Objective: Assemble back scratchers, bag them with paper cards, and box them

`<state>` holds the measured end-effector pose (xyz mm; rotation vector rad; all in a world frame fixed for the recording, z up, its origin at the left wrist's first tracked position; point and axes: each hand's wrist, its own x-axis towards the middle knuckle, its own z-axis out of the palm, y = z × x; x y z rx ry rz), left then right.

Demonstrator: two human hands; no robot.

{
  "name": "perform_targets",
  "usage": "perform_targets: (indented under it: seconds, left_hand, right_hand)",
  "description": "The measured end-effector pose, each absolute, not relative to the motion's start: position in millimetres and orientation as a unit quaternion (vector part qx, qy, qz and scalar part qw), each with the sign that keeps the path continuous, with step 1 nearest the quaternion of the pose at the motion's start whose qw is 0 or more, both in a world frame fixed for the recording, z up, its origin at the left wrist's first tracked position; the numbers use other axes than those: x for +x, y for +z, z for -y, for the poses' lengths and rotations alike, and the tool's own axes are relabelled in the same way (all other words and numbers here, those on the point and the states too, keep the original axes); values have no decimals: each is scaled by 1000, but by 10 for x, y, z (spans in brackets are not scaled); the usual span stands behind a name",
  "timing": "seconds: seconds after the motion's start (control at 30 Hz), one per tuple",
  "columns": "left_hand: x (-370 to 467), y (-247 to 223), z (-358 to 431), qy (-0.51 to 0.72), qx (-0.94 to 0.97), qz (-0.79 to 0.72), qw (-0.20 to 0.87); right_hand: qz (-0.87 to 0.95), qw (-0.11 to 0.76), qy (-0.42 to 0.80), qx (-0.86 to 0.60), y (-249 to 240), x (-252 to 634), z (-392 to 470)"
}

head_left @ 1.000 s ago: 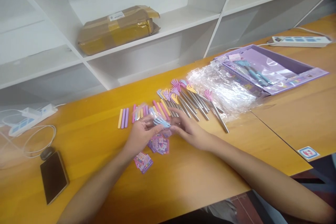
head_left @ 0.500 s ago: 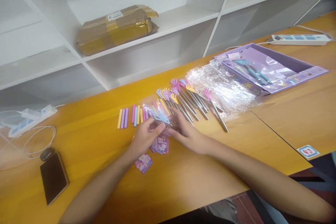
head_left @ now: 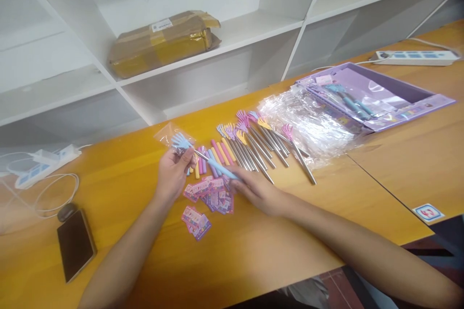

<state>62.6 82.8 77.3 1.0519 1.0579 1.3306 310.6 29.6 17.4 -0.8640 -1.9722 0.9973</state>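
My left hand (head_left: 173,172) pinches a clear plastic bag (head_left: 167,134) around the light blue hand-shaped head of a back scratcher (head_left: 181,141). My right hand (head_left: 259,188) is closed on the scratcher's blue handle, and its metal rod shows between the hands. Beneath lie coloured tubes (head_left: 218,151) in pink, yellow, purple and blue. Small printed cards (head_left: 217,198) are piled just below them, with a smaller group (head_left: 195,222) nearer me. Several metal-rod scratchers (head_left: 261,145) with coloured heads lie to the right.
A heap of clear bags (head_left: 308,116) touches a purple box (head_left: 398,91) at the right. Phone (head_left: 75,246), cables and a power strip (head_left: 47,166) lie left. A taped carton (head_left: 163,43) sits on the shelf behind.
My left hand has moved left and up with the bag and blue head. The hands are farther apart, and the scratcher's rod and blue handle now show between them.
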Motion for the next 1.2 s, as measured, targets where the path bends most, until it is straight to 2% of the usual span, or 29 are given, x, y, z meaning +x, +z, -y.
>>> perform_targets:
  seconds: [0.17, 0.3, 0.43, 0.7, 1.03, 1.2]
  left_hand:
    - [591, 807, -843, 562, 422, -421, 573]
    - [583, 844, -840, 583, 403, -385, 591]
    - [621, 809, -784, 547, 419, -376, 620]
    - [910, 476, -425, 368, 570, -373, 633]
    - [907, 510, -449, 385, 568, -392, 613]
    - [922, 459, -393, 349, 578, -381, 632]
  right_hand:
    - [808, 439, 304, -250, 134, 3157, -306]
    - [819, 464, 304, -145, 224, 3176, -296]
    - [815, 473, 300, -145, 274, 3173, -287]
    - [782, 505, 266, -249, 229, 3149, -283]
    - [788, 530, 211, -232, 228, 3149, -387]
    - [789, 545, 149, -240, 263, 3143, -373]
